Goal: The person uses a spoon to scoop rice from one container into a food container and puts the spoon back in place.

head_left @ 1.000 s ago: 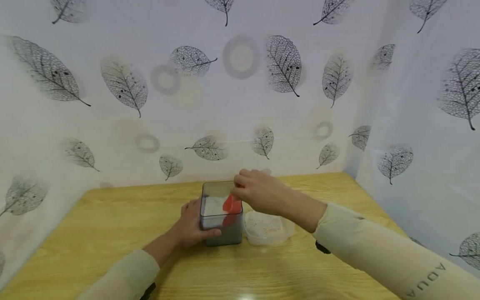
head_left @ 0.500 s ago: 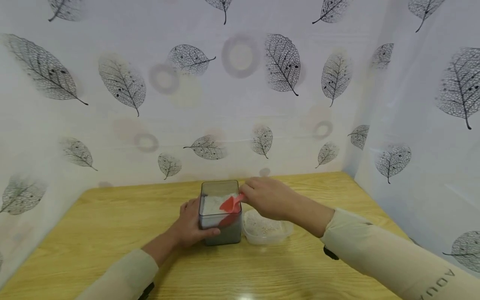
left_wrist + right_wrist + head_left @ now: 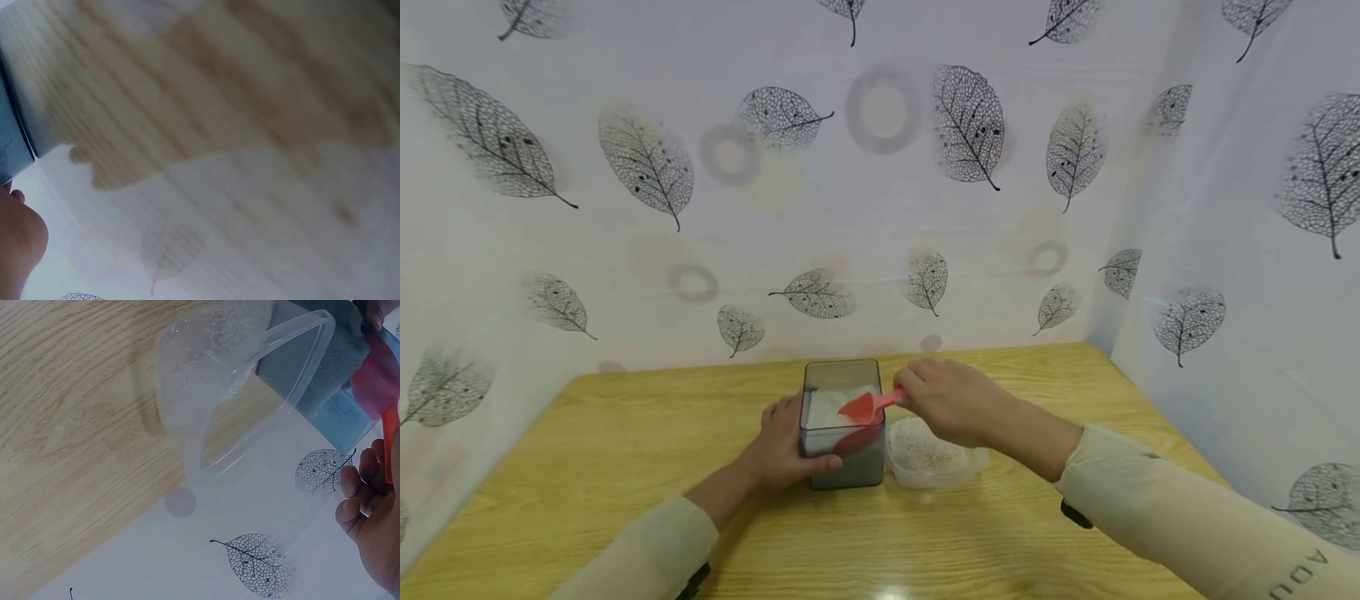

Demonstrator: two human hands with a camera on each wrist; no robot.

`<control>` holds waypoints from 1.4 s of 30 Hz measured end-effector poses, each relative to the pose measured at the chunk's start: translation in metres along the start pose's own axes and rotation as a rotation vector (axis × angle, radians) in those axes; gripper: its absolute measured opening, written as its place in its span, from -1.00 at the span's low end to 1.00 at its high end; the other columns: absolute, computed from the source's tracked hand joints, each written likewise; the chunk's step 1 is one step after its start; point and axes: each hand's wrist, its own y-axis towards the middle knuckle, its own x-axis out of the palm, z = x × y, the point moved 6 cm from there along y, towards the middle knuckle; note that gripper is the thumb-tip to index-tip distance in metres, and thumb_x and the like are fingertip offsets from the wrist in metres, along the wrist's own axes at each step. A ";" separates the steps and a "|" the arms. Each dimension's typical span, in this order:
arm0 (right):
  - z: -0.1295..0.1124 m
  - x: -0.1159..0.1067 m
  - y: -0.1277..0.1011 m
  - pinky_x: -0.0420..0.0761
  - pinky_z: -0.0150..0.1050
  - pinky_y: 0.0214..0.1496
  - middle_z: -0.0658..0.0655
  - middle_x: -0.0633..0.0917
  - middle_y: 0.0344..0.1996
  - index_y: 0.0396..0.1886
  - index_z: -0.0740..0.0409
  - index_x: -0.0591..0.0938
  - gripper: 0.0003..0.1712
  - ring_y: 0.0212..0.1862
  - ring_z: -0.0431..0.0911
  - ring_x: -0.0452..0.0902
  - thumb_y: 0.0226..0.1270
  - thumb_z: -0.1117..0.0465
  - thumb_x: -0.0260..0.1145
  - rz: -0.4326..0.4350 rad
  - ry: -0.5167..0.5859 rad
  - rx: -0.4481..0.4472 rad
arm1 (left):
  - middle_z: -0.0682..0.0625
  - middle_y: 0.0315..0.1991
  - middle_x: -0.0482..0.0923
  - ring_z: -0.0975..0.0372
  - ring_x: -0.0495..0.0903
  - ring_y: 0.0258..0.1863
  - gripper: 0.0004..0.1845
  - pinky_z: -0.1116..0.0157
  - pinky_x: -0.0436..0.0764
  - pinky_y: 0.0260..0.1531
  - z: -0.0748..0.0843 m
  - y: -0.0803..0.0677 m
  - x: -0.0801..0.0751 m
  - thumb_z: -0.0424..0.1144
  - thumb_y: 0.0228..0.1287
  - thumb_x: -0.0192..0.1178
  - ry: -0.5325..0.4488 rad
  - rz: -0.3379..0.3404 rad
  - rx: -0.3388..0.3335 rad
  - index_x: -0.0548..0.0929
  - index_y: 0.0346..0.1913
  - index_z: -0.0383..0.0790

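Note:
A grey see-through canister [image 3: 859, 468] stands upright on the table, with white grains [image 3: 826, 408] inside. My left hand [image 3: 782, 450] holds it from the left, thumb across the front and fingers round the far side. In the left wrist view only a corner of the canister [image 3: 14, 134] and part of the hand [image 3: 22, 240] show. My right hand [image 3: 958, 406] grips the handle of a red scoop [image 3: 859, 408], whose bowl sits within the canister at the grains. The right wrist view catches the scoop's bowl [image 3: 376, 378] through the canister wall.
Close against the canister's right side is a shallow clear plastic tub [image 3: 934, 481] holding similar white grains [image 3: 925, 446], below the right hand. The wooden table [image 3: 647, 450] ends at a leaf-patterned sheet [image 3: 865, 200] behind and at the sides.
The right hand has moved down and to the right from above the canister's rim, tilting the scoop so its handle points right. The left hand and canister stay put.

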 end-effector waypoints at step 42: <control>0.013 0.018 -0.014 0.45 -0.23 -0.31 -0.06 0.50 -0.47 -0.02 0.14 0.47 -0.81 -0.44 -0.16 0.39 0.57 0.12 0.08 0.011 0.075 0.100 | -0.09 0.27 0.39 -0.06 0.24 0.34 0.02 -0.11 0.00 0.26 0.004 -0.002 -0.001 0.29 0.00 0.37 -0.007 0.015 0.017 0.19 0.42 -0.17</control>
